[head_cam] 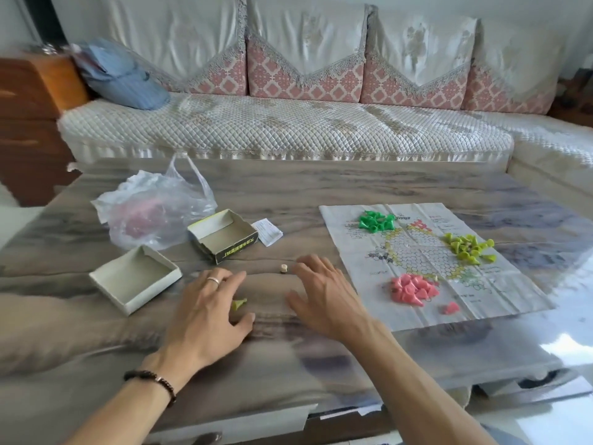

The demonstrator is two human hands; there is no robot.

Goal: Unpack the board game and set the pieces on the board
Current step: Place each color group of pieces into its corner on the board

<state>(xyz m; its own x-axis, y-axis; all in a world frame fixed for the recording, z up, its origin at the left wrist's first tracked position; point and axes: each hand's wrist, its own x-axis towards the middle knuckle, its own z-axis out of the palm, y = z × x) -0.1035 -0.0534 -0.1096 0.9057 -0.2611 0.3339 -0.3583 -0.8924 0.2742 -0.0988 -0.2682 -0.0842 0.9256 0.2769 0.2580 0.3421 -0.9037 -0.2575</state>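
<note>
Yellow-green cone (239,304): under our left hand (205,311) — a careless sweep could knock it off the table (353,184).
Die (283,268): just beside our right hand (324,295) — may roll.
Hands: both spread, holding nothing.

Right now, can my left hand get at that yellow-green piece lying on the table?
Probably yes: the left hand lies open right beside the yellow-green piece, with only bare table between thumb and fingers.

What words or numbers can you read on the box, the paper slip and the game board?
Box: yellow print along its dark side, too blurred to read.
Slip: small lines of print, too small to read.
Board: red and dark print around the honeycomb grid, too small and blurred to read.
Nothing here can be read clearly enough to quote.
</note>
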